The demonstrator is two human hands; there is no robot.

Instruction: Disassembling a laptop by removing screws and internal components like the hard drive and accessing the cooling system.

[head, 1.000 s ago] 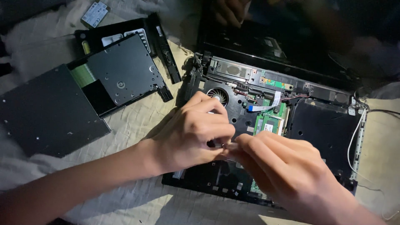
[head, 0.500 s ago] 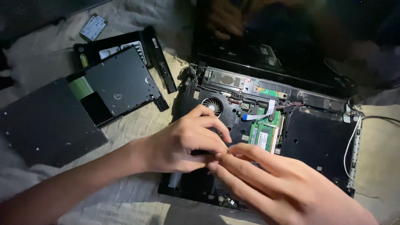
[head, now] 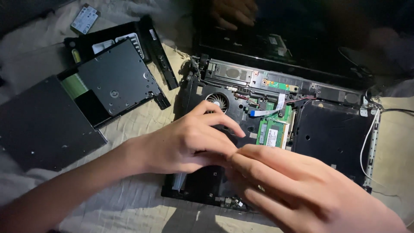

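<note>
An opened black laptop base (head: 332, 133) lies on a pale cloth, its fan (head: 217, 102), a green memory module (head: 273, 133) and a pale flat ribbon cable (head: 268, 111) exposed. My left hand (head: 187, 142) rests over the base's near left part, index finger stretched toward the fan side. My right hand (head: 302, 190) comes in from the lower right, and its fingertips meet my left thumb and fingers above the base. Whatever lies between the fingertips is hidden.
A grey optical drive (head: 116, 82) and a dark flat cover panel (head: 39, 125) lie on the cloth at the left, with a black bar (head: 156, 49) and a small card (head: 85, 19) behind. Another person's hand (head: 235, 12) rests on the dark lid. A white wire (head: 370, 133) runs along the base's right edge.
The view has shifted so the laptop sits more to the right. My two hands have stayed pinched together over the base, and the right hand now fills more of the lower right.
</note>
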